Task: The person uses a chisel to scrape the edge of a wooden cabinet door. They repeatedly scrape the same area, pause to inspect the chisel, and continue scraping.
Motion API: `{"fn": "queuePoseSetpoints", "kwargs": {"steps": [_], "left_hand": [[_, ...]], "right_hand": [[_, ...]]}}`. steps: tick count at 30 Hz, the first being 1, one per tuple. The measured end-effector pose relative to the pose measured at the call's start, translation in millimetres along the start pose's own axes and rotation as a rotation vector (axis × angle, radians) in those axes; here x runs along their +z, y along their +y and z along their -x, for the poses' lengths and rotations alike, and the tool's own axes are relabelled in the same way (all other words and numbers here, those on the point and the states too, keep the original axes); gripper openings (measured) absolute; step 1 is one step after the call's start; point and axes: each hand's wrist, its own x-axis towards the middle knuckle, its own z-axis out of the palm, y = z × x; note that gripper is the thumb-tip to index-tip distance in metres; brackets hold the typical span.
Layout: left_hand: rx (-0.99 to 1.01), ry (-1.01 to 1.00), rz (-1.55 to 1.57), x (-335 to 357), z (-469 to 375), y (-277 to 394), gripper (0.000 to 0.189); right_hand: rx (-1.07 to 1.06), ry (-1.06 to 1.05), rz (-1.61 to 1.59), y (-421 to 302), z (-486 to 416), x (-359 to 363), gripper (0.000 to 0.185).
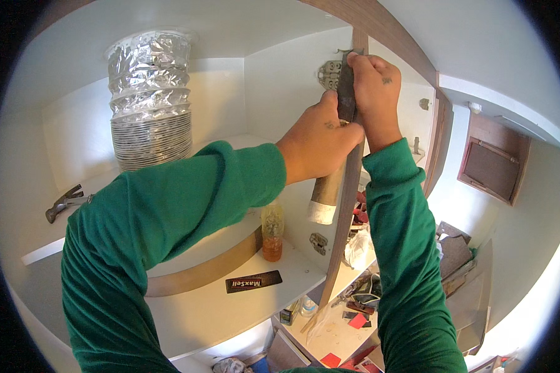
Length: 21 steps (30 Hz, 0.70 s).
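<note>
My right hand (pixel 378 88) grips the upper end of a dark flat strip (pixel 346 88), its thumb pressing near the top. The strip lies along the brown front edge of an upright cabinet panel (pixel 343 238). Lower down, my left hand (pixel 324 135) is closed around the strip, thumb across the panel edge. A brown curved length with a whitish end (pixel 323 205) hangs below that hand; whether it belongs to the same strip is hidden by my fingers. Metal hinge plates (pixel 318 243) are fixed to the panel's inner face, one of them beside the strip's top.
A foil flexible duct (pixel 149 98) drops from the cabinet top. On the left shelf rests a claw hammer (pixel 65 203). A bottle of orange liquid (pixel 272 242), a black MaxSell piece (pixel 254 281) and a long tan strip (pixel 205 275) occupy the lower shelf. Below is a cluttered counter (pixel 329 335).
</note>
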Motion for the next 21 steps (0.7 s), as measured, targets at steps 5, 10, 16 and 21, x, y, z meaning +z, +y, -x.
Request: {"fn": "queuePoseSetpoints", "kwargs": {"steps": [5, 10, 16, 21], "left_hand": [[-0.063, 0.079, 0.135, 6.3, -2.2, 2.6, 0.037], [-0.099, 0.085, 0.194, 6.3, -3.3, 5.8, 0.036], [-0.042, 0.106, 0.136, 12.8, 3.2, -0.8, 0.038], [-0.074, 0.051, 0.113, 3.7, -2.7, 9.2, 0.037]], "right_hand": [[0.008, -0.032, 0.031, 4.7, -8.0, -0.9, 0.036], [-0.038, -0.034, 0.137, 5.1, -11.4, -0.8, 0.037], [0.058, -0.030, 0.020, 6.3, 2.3, -2.8, 0.039], [0.001, -0.024, -0.002, 11.1, -8.8, -3.1, 0.039]]}}
